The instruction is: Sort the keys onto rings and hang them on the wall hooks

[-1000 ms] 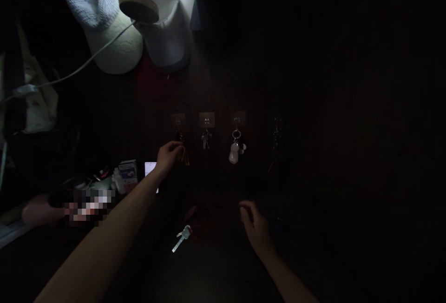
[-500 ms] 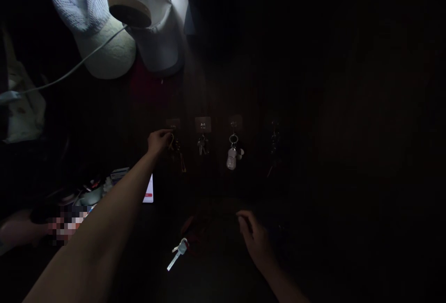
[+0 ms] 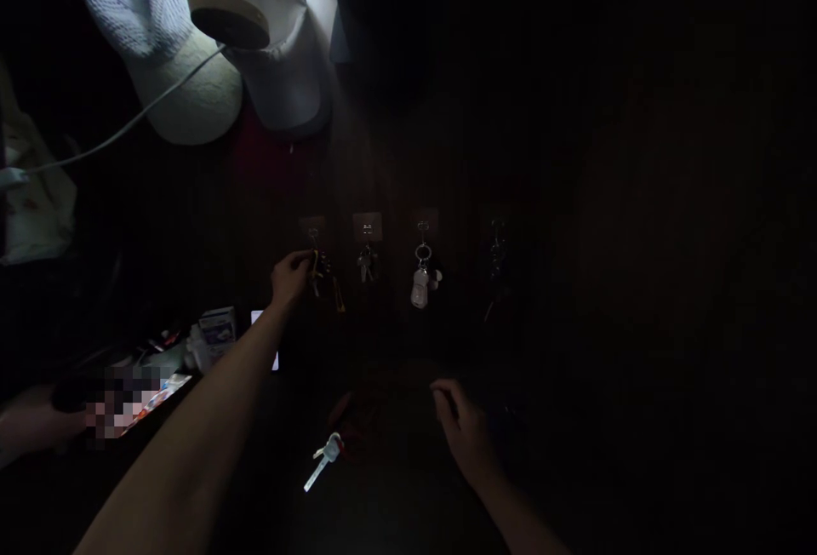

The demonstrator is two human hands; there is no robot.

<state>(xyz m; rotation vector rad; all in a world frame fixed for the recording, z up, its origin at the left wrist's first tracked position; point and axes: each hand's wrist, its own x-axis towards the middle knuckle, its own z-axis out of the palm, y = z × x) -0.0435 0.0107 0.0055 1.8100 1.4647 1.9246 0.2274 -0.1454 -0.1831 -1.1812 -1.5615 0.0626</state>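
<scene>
My left hand (image 3: 291,277) reaches forward to a bunch of keys (image 3: 329,276) with a yellow cord, just beneath the leftmost wall hook (image 3: 312,233). Its thumb and forefinger pinch the upper part of the bunch; whether the ring sits on the hook I cannot tell. Low on the right is my right hand (image 3: 467,429), fingers curled with thumb and forefinger tips close together; anything in them is lost in the dark. A silvery key (image 3: 324,461) lies left of it, joined to a dim reddish strap (image 3: 357,423).
Key bunches (image 3: 367,264) and a ring with a pale fob (image 3: 419,287) hang from other hooks, with dim keys (image 3: 498,259) farther right. Caps (image 3: 191,104) and a cable (image 3: 128,125) hang upper left. A box (image 3: 218,327) and another person's arm (image 3: 38,423) are lower left.
My left hand has lowered slightly from the hook, which now shows above its fingers. The view has shifted a little. My right hand keeps its pose.
</scene>
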